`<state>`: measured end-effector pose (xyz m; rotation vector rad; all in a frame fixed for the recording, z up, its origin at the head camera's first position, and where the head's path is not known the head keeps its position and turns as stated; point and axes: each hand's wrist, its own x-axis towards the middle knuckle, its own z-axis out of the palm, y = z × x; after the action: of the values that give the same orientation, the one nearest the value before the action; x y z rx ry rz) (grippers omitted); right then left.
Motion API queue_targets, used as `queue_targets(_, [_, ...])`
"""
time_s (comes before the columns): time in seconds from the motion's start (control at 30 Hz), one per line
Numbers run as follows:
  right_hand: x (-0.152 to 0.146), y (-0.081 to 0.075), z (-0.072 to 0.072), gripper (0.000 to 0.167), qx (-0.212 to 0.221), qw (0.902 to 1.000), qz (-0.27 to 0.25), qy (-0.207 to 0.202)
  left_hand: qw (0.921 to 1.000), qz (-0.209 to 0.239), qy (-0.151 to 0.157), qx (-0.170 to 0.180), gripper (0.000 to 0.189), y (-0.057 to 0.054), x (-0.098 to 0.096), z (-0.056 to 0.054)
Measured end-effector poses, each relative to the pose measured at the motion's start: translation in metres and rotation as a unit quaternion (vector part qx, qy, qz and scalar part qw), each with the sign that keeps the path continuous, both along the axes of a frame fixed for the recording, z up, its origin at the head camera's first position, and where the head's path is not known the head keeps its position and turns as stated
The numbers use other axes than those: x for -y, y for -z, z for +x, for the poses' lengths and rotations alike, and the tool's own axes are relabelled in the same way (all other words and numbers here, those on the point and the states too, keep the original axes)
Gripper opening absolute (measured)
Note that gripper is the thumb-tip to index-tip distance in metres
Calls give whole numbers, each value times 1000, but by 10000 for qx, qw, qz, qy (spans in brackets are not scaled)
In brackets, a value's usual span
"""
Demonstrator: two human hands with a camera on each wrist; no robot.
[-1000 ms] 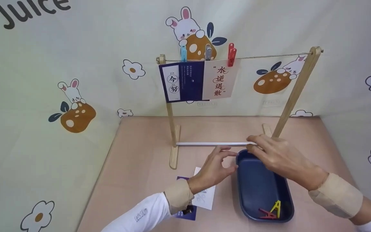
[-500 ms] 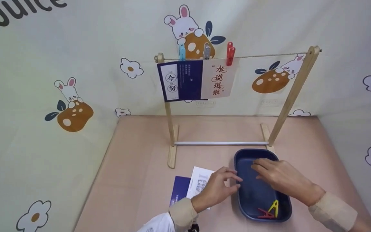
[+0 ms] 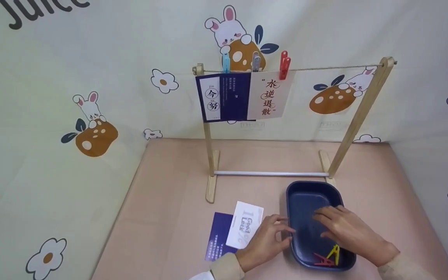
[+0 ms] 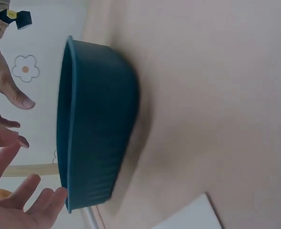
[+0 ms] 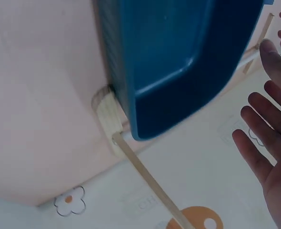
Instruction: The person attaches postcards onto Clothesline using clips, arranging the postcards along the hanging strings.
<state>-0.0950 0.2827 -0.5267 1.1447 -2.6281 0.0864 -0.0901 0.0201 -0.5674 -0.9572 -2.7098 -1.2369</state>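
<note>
My left hand [image 3: 268,239] is at the left rim of a dark blue tray [image 3: 291,217], its fingers loosely bent and holding nothing. Over the tray's right side hovers my right hand [image 3: 352,229], with relaxed fingers spread in the right wrist view. Inside the tray's near end lie a yellow clothespin [image 3: 336,254] and a red clothespin [image 3: 324,260]. Beside my left hand, a white card [image 3: 243,223] printed "Good Luck" overlaps a dark blue card [image 3: 218,237] on the table.
Behind the tray stands a wooden rack [image 3: 358,120] with a string [image 3: 325,68] across its top. Pale blue [image 3: 226,63], grey [image 3: 256,62] and red clothespins [image 3: 284,66] hold a navy card [image 3: 233,97] and a pinkish card [image 3: 268,95] there. A white rod [image 3: 270,173] joins the feet.
My right hand has come down from the rack's white rod to above the tray. My left hand has moved nearer to me along the tray's left rim, uncovering more of the two cards.
</note>
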Motion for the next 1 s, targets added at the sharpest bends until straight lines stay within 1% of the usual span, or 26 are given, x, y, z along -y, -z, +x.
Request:
queue_targets(0.07, [0, 8, 6, 51, 118, 9999, 3, 79, 9995, -150, -80, -256, 22, 6, 2, 3])
queue_targets(0.13, [0, 16, 11, 52, 194, 9997, -25, 152, 9987, -263, -137, -423, 24, 11, 4, 6])
queue_targets(0.23, [0, 27, 18, 52, 222, 9994, -112, 235, 9987, -350, -92, -353, 28, 17, 8, 9])
queue_targets(0.37, [2, 41, 24, 52, 112, 9993, -295, 187, 9982, -538, 26, -260, 34, 23, 11, 15])
queue_targets(0.43, [3, 47, 27, 51, 120, 9992, -335, 183, 9968, -714, 104, -339, 37, 26, 11, 19])
queue_targets(0.53, [6, 54, 30, 51, 246, 9989, -302, 275, 9931, -1039, 312, -449, 41, 31, 10, 24])
queue_targets(0.67, [10, 61, 36, 54, 522, 9977, -184, 385, 9873, -1368, 591, -551, 50, 38, 9, 30])
queue_targets(0.77, [11, 64, 39, 54, 856, 9952, -66, 471, 9854, -1444, 698, -577, 55, 42, 9, 32])
queue_targets(0.9, [12, 65, 40, 50, 1263, 9901, 32, 614, 9861, -1382, 715, -582, 56, 46, 9, 33])
queue_targets(1.0, [13, 63, 40, 44, 1533, 9859, 78, 670, 9873, -1264, 646, -719, 52, 50, 8, 34])
